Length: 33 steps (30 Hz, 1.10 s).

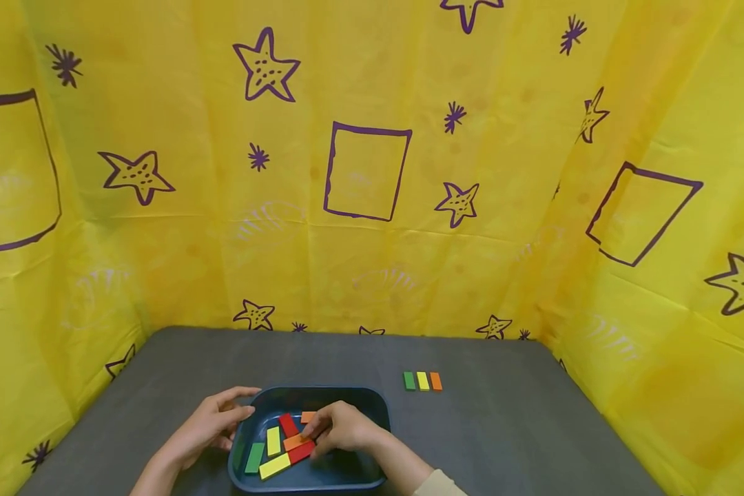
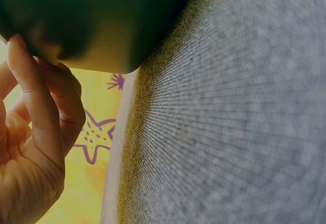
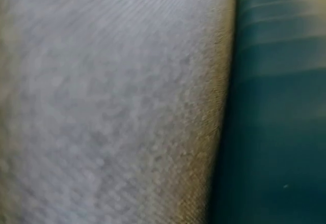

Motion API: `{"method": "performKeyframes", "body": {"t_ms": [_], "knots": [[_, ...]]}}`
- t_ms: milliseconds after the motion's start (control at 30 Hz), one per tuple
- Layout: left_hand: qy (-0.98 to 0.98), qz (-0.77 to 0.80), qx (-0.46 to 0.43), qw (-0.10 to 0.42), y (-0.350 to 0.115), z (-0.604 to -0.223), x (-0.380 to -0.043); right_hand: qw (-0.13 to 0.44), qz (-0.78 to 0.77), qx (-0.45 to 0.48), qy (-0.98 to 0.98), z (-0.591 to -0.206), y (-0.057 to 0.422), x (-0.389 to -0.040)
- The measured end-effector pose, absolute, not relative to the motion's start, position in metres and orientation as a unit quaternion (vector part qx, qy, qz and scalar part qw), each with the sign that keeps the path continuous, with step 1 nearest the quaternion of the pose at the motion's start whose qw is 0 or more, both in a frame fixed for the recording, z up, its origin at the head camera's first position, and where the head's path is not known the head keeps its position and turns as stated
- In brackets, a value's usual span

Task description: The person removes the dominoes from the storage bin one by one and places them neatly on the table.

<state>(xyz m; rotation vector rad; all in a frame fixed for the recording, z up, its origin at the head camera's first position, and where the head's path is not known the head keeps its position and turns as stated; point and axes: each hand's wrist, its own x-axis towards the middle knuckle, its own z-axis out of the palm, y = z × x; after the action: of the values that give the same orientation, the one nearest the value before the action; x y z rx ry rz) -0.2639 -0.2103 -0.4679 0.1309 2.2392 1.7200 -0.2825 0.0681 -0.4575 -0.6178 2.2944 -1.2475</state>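
Observation:
A dark blue-green plastic tray [image 1: 310, 486] stands on the grey table, with flat coloured blocks inside. My left hand [image 1: 203, 425] grips its left rim, the thumb at the top edge. Up close in the left wrist view, bent fingers [image 2: 35, 102] lie against the outer wall. My right hand [image 1: 345, 428] reaches into the tray and pinches an orange block [image 1: 293, 443], partly covered by the fingertips. Around it lie a red block [image 1: 301, 452], another red block [image 1: 288, 425], yellow blocks [image 1: 273, 441] and a green block [image 1: 254, 457]. The right wrist view shows no hand.
Right of the tray, farther back, a green block [image 1: 409, 381], a yellow block [image 1: 423, 381] and an orange block [image 1: 436, 381] stand in a spaced row on the grey table [image 1: 521, 427]. Yellow curtains [image 1: 372, 275] with purple drawings enclose the back and sides.

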Motion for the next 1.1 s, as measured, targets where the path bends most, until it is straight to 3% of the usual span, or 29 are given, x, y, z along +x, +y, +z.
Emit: {"method": "performKeyframes", "body": {"t_ms": [233, 1100], "knots": [[0.783, 0.601, 0.042, 0.155, -0.2098, -0.4669, -0.2634, 0.196, -0.422, -0.233, 0.854, -0.4621, 0.0661, -0.2828], [0.787, 0.597, 0.038, 0.155, -0.2084, -0.4658, -0.2625, 0.17, -0.382, -0.274, 0.866, -0.4635, 0.0671, -0.281]]}}
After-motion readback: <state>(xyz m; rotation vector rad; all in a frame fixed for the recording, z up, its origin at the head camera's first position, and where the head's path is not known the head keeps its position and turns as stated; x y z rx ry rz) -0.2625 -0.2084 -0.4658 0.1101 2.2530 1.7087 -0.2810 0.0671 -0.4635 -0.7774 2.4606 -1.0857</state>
